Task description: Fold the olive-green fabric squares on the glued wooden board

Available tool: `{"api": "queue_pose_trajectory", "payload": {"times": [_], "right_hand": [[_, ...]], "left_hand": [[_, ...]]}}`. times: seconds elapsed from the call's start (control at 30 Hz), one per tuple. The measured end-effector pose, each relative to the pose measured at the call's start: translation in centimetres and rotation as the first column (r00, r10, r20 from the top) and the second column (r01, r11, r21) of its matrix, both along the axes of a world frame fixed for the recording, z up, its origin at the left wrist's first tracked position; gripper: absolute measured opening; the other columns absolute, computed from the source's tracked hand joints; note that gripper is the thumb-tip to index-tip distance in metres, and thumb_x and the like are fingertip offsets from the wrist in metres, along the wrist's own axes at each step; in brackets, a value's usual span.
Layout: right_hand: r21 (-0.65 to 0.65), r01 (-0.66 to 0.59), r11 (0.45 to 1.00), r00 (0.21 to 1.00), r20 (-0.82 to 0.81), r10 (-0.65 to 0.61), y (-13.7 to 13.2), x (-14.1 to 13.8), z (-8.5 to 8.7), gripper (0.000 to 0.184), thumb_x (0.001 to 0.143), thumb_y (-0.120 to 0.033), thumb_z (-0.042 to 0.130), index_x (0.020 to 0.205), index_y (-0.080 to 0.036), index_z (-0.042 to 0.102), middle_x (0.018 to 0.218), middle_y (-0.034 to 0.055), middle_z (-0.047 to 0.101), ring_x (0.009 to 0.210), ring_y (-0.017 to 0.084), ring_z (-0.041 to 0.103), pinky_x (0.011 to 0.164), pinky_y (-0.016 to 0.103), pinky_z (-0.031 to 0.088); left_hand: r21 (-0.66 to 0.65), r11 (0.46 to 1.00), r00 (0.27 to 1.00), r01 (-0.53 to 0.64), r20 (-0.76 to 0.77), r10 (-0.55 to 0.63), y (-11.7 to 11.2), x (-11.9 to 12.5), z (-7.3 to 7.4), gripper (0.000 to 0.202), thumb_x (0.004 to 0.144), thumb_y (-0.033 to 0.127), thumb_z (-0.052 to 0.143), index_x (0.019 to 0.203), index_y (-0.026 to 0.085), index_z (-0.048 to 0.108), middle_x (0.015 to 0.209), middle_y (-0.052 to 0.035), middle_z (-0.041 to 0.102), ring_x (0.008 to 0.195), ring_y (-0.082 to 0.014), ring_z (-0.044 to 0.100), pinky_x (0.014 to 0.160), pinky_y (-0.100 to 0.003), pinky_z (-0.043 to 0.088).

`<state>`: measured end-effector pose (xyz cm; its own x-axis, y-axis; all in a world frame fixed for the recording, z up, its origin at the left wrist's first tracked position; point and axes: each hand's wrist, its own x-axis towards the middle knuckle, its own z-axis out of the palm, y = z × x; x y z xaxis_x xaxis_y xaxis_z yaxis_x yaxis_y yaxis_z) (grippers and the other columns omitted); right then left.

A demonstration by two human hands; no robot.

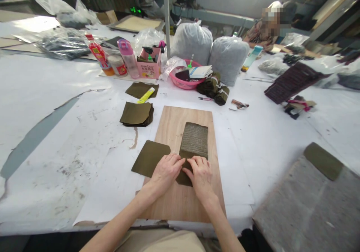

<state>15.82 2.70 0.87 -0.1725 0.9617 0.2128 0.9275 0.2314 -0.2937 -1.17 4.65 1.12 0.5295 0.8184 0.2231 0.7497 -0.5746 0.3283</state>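
Observation:
An olive-green fabric piece point(184, 179) lies on a wooden board point(170, 124) in front of me. My left hand point(165, 170) and my right hand point(201, 174) meet over it, thumbs and fingertips pinching its cloth close together. Just beyond my fingers, a patch with fine pale lines point(194, 137) lies flat against the fabric; my hands partly cover where the two meet. Beside my left hand, another olive fabric piece point(150, 156) overlaps the board's left edge.
Farther left sit a fabric stack point(135, 114) and a yellow tube point(146, 95) on more cloth. Bottles, a pink box point(149, 69), a pink basin point(184, 84) and stuffed bags point(192, 42) line the back. A grey padded surface point(312, 207) stands at right; a person point(263, 30) is behind.

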Motion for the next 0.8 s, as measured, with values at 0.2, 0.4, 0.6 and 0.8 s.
{"api": "queue_pose_trajectory", "payload": {"times": [0.2, 0.4, 0.6, 0.8], "right_hand": [[0.008, 0.025, 1.000, 0.999, -0.041, -0.025, -1.1, -0.4, -1.1, 0.010, 0.084, -0.024, 0.067, 0.094, -0.024, 0.063, 0.102, 0.0049, 0.063, 0.095, 0.022, 0.054, 0.076, 0.035, 0.043], [-0.007, 0.030, 1.000, 0.999, 0.014, -0.030, -0.7, -1.1, -1.2, 0.010, 0.088, -0.017, 0.058, 0.080, -0.022, 0.058, 0.085, 0.0039, 0.060, 0.082, 0.021, 0.051, 0.070, 0.035, 0.040], [-0.081, -0.003, 0.997, 0.995, -0.095, -0.004, -0.3, -0.9, -0.5, 0.013, 0.087, -0.014, 0.053, 0.075, -0.021, 0.054, 0.081, 0.0041, 0.059, 0.081, 0.020, 0.051, 0.073, 0.034, 0.041], [-0.277, -0.057, 0.959, 0.750, -0.646, -0.142, -0.8, 1.7, -0.5, 0.013, 0.085, -0.028, 0.052, 0.074, -0.021, 0.054, 0.077, -0.0002, 0.061, 0.073, 0.015, 0.055, 0.070, 0.027, 0.045]], "left_hand": [[-0.012, 1.000, 0.998, -0.008, -0.069, 0.007, 2.2, 1.5, -1.1, 0.040, 0.088, 0.004, 0.048, 0.126, 0.015, 0.052, 0.123, -0.0099, 0.058, 0.114, -0.0232, 0.054, 0.094, -0.038, 0.045], [-0.048, 0.998, 0.998, -0.029, 0.053, 0.032, 2.8, 1.6, -1.2, 0.047, 0.084, -0.001, 0.042, 0.127, 0.015, 0.050, 0.114, -0.0093, 0.061, 0.105, -0.0194, 0.058, 0.094, -0.035, 0.048], [-0.092, 0.994, 0.996, -0.053, 0.063, 0.059, 3.5, 1.3, -0.9, 0.042, 0.087, 0.003, 0.041, 0.126, 0.016, 0.051, 0.106, -0.0074, 0.061, 0.097, -0.0183, 0.060, 0.089, -0.034, 0.050], [-0.110, 0.994, 0.997, -0.010, 0.072, 0.018, 3.9, 0.9, -0.8, 0.039, 0.089, 0.006, 0.042, 0.124, 0.017, 0.054, 0.105, -0.0063, 0.062, 0.096, -0.0177, 0.060, 0.088, -0.033, 0.050]]}}
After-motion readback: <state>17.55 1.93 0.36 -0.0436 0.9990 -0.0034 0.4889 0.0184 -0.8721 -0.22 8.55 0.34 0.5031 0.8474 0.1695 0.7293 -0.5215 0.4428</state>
